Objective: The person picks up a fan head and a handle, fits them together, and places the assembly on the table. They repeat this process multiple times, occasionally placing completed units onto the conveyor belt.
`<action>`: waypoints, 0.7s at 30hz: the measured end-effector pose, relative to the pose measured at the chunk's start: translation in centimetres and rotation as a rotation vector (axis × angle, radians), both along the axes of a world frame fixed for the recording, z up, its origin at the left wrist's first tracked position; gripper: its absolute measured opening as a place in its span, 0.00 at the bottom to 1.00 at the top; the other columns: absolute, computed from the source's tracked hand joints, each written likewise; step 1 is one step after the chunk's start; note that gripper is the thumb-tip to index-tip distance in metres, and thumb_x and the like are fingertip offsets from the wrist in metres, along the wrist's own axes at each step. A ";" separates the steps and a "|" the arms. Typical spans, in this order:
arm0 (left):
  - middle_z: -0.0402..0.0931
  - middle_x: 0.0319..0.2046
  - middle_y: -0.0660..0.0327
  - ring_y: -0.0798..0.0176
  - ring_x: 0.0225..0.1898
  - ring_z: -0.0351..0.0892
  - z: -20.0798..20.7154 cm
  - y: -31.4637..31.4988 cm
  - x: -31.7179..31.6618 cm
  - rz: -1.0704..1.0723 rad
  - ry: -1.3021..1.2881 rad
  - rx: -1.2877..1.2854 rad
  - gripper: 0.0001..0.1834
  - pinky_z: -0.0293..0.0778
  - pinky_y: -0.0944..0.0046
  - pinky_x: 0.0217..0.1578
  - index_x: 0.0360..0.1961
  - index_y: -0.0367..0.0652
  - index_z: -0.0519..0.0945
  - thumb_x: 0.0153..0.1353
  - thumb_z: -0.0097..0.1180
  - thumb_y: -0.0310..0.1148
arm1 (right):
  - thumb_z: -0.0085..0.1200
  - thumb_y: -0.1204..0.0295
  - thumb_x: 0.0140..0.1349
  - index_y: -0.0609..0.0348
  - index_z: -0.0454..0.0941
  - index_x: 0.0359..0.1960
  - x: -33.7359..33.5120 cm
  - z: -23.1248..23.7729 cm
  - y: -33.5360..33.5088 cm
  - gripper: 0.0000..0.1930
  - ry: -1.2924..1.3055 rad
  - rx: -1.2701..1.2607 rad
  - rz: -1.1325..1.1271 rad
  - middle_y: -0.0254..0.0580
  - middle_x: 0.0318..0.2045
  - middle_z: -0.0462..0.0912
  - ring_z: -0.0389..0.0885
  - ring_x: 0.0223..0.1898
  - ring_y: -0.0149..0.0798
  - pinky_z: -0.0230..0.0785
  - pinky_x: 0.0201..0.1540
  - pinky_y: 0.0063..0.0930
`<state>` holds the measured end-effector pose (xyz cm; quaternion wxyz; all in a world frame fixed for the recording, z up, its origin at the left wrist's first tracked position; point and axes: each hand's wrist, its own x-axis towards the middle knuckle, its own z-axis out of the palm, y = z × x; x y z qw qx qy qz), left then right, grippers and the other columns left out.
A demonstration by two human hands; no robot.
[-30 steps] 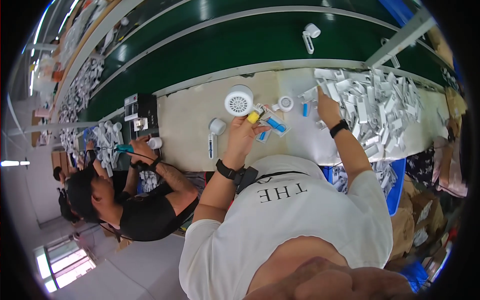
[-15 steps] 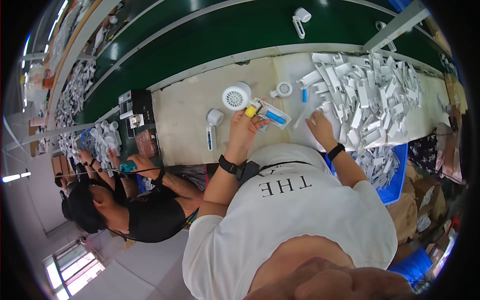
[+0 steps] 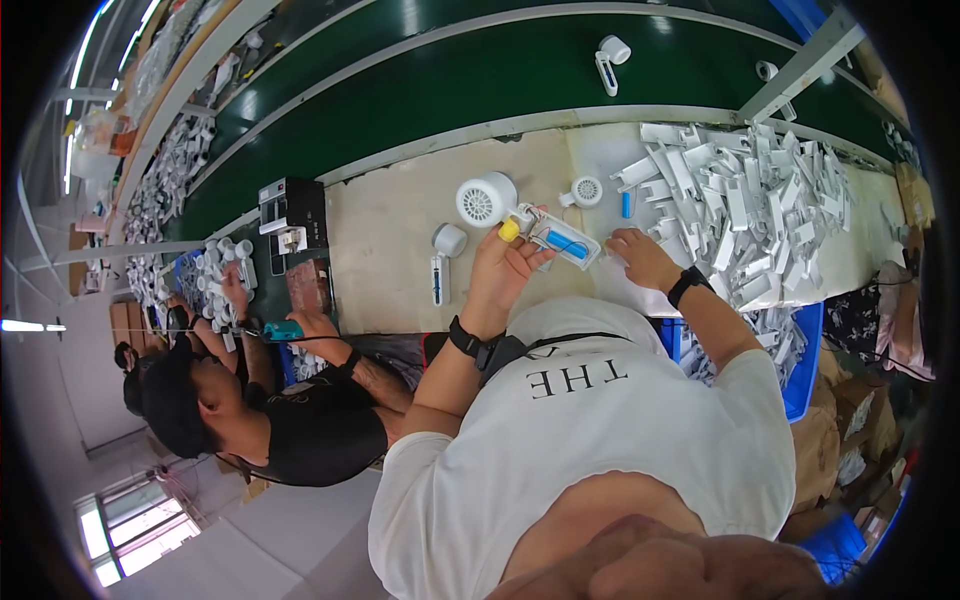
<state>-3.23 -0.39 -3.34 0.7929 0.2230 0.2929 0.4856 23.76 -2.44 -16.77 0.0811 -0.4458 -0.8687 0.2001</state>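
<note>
My left hand (image 3: 503, 265) grips a white handheld fan (image 3: 488, 200) by its neck. Its round grille faces up to the left, and the opened handle (image 3: 585, 252) points right, showing a blue battery (image 3: 566, 243) and thin wires. A small yellow piece (image 3: 510, 230) sits at my left fingertips; whether it is worn on a finger is unclear. Beside the handle's end, my right hand (image 3: 645, 260) rests low over the table, fingers stretched out, with nothing visible in them. A loose fan head (image 3: 586, 191) and another blue battery (image 3: 626, 205) lie just beyond.
A heap of white plastic shells (image 3: 740, 210) covers the table's right side, above a blue bin (image 3: 800, 370) of similar parts. Another fan (image 3: 440, 265) lies left. A green conveyor (image 3: 450, 80) runs behind. To the left, a co-worker holds a teal power tool (image 3: 283, 331).
The fan's handle has tilted slightly, and its end now lies closer to my right hand. My right fingers have drawn in a little toward it. The view has shifted slightly.
</note>
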 end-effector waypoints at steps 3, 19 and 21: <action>0.68 0.52 0.53 0.57 0.46 0.74 0.0 -0.2 0.0 -0.006 -0.003 -0.019 0.19 0.75 0.58 0.43 0.52 0.40 0.65 0.62 0.41 0.37 | 0.51 0.79 0.40 0.59 0.68 0.45 -0.1 0.1 -0.4 0.24 0.074 0.079 -0.112 0.46 0.40 0.71 0.68 0.44 0.48 0.63 0.46 0.36; 0.71 0.49 0.51 0.60 0.45 0.74 0.5 -0.7 1.7 0.192 0.080 0.134 0.16 0.76 0.60 0.40 0.48 0.36 0.70 0.60 0.47 0.30 | 0.44 0.85 0.46 0.56 0.66 0.43 -6.2 15.3 -0.7 0.20 0.915 0.071 -0.233 0.49 0.50 0.72 0.72 0.43 0.49 0.64 0.47 0.33; 0.71 0.48 0.52 0.61 0.45 0.74 0.8 -0.7 2.3 0.185 0.087 0.152 0.15 0.76 0.61 0.40 0.48 0.36 0.70 0.60 0.47 0.29 | 0.45 0.85 0.45 0.56 0.66 0.42 -7.6 17.9 -0.7 0.20 0.821 0.193 -0.153 0.48 0.51 0.71 0.72 0.44 0.49 0.63 0.48 0.33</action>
